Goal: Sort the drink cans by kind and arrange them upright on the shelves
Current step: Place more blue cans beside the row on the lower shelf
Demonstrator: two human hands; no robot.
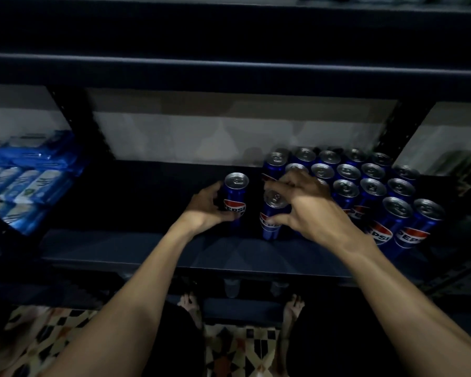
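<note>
1. Shelving fills most of the view: one dark blue rack (pixel 229 66) with three boards visible one above another. The cans stand on the lowest of them, the shelf (pixel 147 246).
2. Patterned floor (pixel 38 336) in cream, black and orange runs along the bottom edge.
3. One block of cans (pixel 373 187) stands upright at the right end of the shelf, all blue Pepsi, packed in rows touching one another. Fifteen silver tops show plainly, and one more is partly hidden behind the right hand.
4. Blue packets (pixel 30 170) lie stacked on a neighbouring shelf at the far left, too blurred to count.
5. Two bare forearms reach up from below.
 - The left hand (pixel 204 208) grips the left can (pixel 235 186). Its fingers (pixel 215 189) curl round the can's far side and its thumb lies across the label.
 - The right hand (pixel 310 210) arches over the right can (pixel 275 200). Its fingers (pixel 297 178) are spread and bent over the top, and its thumb presses the can's front.
6. Two single cans, one per hand, stand upright on the shelf. The right can is just beside the block, and the left can stands a small gap further left.
7. Two bare feet (pixel 188 303) show under the shelf edge.
</note>
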